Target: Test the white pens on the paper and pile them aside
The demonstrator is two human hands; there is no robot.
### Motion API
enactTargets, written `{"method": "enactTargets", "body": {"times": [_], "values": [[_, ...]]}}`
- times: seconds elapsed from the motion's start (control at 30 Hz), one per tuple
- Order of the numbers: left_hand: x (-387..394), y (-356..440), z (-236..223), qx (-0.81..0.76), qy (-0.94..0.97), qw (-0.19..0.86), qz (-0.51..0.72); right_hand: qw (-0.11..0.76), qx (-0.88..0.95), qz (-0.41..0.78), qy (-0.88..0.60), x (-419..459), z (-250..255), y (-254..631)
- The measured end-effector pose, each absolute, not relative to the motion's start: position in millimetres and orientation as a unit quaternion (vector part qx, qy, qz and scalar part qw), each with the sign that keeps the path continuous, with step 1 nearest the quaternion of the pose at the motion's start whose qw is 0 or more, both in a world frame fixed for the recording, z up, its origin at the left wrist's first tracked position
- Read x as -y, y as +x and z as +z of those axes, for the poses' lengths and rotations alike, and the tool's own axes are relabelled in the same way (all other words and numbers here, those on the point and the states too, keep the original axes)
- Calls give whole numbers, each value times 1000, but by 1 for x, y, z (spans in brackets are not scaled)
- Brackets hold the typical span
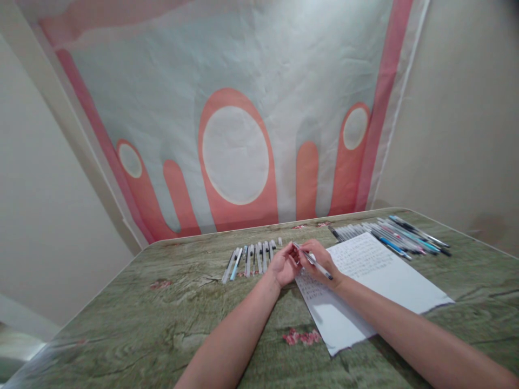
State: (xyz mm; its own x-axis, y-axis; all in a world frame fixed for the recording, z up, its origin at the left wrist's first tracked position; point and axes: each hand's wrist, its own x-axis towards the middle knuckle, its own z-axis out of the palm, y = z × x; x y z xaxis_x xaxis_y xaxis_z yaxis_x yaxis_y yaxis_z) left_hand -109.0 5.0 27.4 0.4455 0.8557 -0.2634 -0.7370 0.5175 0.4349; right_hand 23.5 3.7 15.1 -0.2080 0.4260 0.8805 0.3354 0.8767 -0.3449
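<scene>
Taking the two hands as the centre of the dial, the right hand (pixel 320 260) is closed around a slim pen (pixel 323 269), which slants across the grip with one end toward 10 o'clock and its dark end toward 4. The left hand (pixel 285 263) lies just beside it on the 9 o'clock side, palm turned up and fingers half curled, close to the pen's upper end; whether it holds anything I cannot tell, as the fingers are too small and blurred there

White paper (pixel 377 294) lies from 3 to 5 o'clock on the wood-patterned table (pixel 121 319), handwriting over its upper part and down its left side, the right forearm (pixel 377 307) crossing above it. At 9 o'clock, near the left hand, a row of pens and pen parts (pixel 248 259) lies side by side, with a light blue one (pixel 236 265) toward its outer end. A small clear piece (pixel 279 241) sits at 11 o'clock. A larger spread of pens (pixel 379 233) lies at 2 o'clock, past the paper's far edge. Pink printed flowers (pixel 300 337) show at 6 o'clock, and a backdrop with orange arches (pixel 227 100) hangs at 12
</scene>
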Motion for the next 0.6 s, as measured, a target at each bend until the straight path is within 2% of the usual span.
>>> {"method": "enactTargets", "body": {"times": [0.6], "values": [[1, -108, 34, -232, 134, 840, 472, 569, 783, 37, -249, -1, 16, 25]]}}
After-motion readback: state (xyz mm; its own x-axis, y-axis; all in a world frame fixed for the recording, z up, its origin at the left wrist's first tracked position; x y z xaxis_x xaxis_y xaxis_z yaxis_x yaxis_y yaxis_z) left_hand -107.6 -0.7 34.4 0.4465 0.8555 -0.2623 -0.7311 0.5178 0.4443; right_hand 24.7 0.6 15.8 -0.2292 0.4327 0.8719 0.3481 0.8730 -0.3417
